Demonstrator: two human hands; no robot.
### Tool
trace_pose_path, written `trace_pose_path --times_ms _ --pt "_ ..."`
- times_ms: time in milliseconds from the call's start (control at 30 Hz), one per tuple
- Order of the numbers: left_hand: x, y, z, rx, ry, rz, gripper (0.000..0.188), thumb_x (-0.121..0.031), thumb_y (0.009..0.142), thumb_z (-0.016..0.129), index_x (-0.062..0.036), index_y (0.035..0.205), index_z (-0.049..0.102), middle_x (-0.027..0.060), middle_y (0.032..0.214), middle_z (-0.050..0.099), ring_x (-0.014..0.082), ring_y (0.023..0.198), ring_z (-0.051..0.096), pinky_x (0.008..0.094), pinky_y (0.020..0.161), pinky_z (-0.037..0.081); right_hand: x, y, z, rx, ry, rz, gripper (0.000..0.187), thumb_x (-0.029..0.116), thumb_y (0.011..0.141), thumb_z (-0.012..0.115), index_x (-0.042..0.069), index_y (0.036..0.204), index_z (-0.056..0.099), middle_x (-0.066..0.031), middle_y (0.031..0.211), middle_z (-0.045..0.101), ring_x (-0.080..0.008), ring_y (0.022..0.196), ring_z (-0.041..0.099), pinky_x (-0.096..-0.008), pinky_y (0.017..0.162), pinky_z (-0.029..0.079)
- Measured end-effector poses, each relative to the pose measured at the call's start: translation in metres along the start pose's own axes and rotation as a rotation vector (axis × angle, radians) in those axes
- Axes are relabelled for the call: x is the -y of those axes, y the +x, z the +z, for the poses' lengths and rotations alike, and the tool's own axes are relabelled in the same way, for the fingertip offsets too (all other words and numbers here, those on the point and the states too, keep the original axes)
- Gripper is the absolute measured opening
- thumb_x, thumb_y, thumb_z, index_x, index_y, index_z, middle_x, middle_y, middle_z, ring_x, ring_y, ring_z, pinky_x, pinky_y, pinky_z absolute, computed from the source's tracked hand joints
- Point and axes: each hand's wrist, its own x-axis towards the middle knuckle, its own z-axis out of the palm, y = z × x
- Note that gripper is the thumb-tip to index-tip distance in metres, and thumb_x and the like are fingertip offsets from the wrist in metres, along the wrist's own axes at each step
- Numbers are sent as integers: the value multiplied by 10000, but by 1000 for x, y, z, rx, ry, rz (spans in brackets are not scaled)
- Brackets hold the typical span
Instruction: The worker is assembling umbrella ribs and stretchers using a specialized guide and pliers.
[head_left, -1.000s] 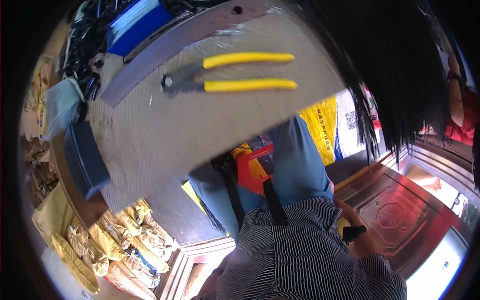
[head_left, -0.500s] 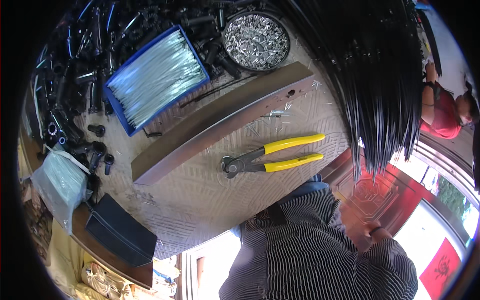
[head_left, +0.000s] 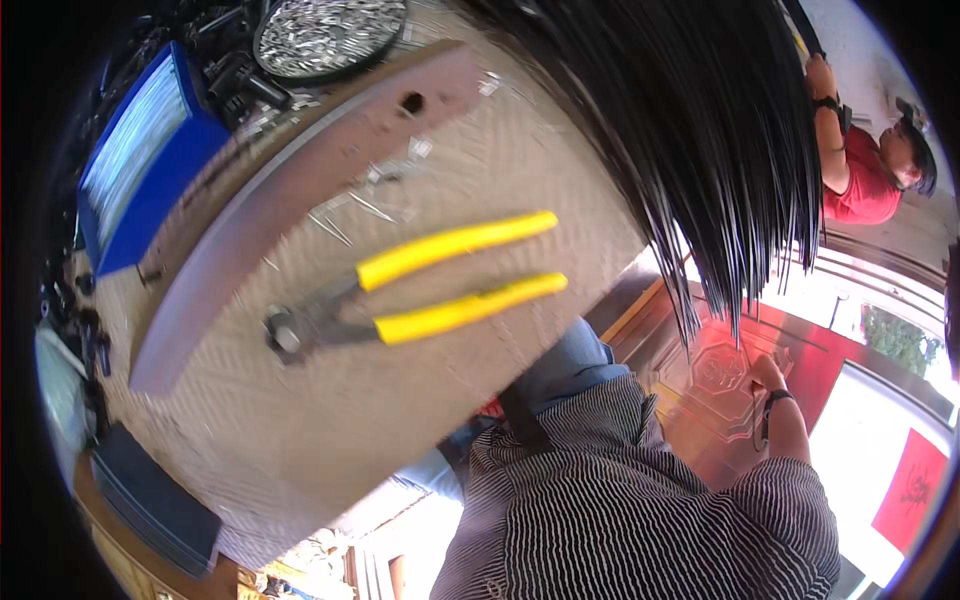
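My right hand (head_left: 768, 374) is raised at the right, just beyond the lower tips of a hanging bundle of thin black strands (head_left: 720, 160). Its fingers look curled together; anything between them is too small to make out. A dark band (head_left: 776, 397) circles that wrist. My left hand is out of view. On the patterned table lies a pair of end-cutting pliers (head_left: 450, 268), yellow handles apart and pointing right, with neither hand touching it. Behind it a long curved brown bar (head_left: 290, 200) crosses the tabletop, and thin silvery pieces (head_left: 350, 218) are scattered between.
At the back stand a round dish of small metal pieces (head_left: 330, 38) and a blue tray (head_left: 190, 150) of pale thin strips. A dark box-shaped object (head_left: 155, 495) sits by the left table edge. Another person in red (head_left: 865, 185) is at the far right, near a wall.
My view has shifted, so the table things appear lower-left to upper-left and larger. My right hand has risen from beside my body toward the tips of the black strands.
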Motion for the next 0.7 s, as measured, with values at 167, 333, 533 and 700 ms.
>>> trace_pose_path --times_ms 167,333,533,700 --pt "33 -18 24 -77 38 7 127 -73 740 537 -18 853 549 110 784 599 272 781 559 343 693 456 144 15 41 -98 -208 -674 185 184 766 500 86 888 599 -103 927 608 -292 808 601 -414 651 487" --pt "43 20 22 -273 79 113 119 -72 740 537 -19 846 552 109 786 599 270 786 559 341 694 455 227 -15 45 -378 -262 -1212 207 190 753 531 77 917 586 -95 945 601 -272 763 609 -386 628 496" --pt "93 10 18 -550 74 190 111 -71 739 538 -20 836 555 109 789 599 266 792 558 338 696 454 233 -239 -89 -690 406 -2244 275 96 714 580 59 985 560 -78 796 602 -230 672 607 -315 560 492" --pt "-207 2 -103 -1430 -253 562 258 -165 883 464 14 1048 548 59 777 588 95 650 523 237 598 444 211 -290 -203 -949 975 -2553 126 64 754 547 23 869 580 -57 733 603 -150 623 609 -237 552 479"
